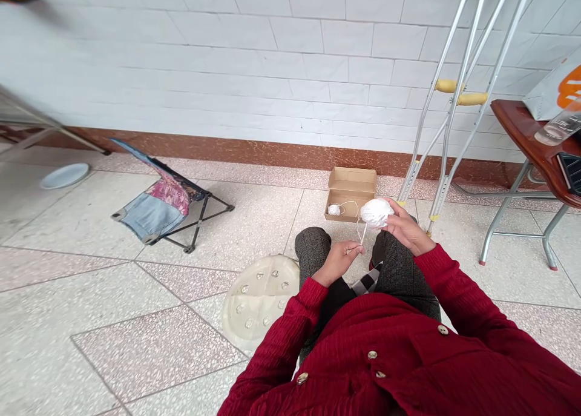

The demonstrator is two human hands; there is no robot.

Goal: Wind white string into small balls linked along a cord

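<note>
In my right hand (403,227) is a white ball of yarn (376,212), gripped from its right side above my knees. My left hand (341,260), lower and to the left, pinches a strand of white yarn (364,234) that runs up to the ball. An open cardboard box (351,196) sits on the floor just beyond, its lid leaning up toward the wall. Inside its left part lies a smaller white yarn ball (334,209), and a loose strand loops from it toward the ball I hold.
Left of me stands a folding fabric chair (158,213); a pale round lid-like disc (258,295) lies on the floor by my leg. Metal crutches (447,131) lean on the wall. At right, a brown stool (521,128) bears a bottle (558,128) and a bag (551,92).
</note>
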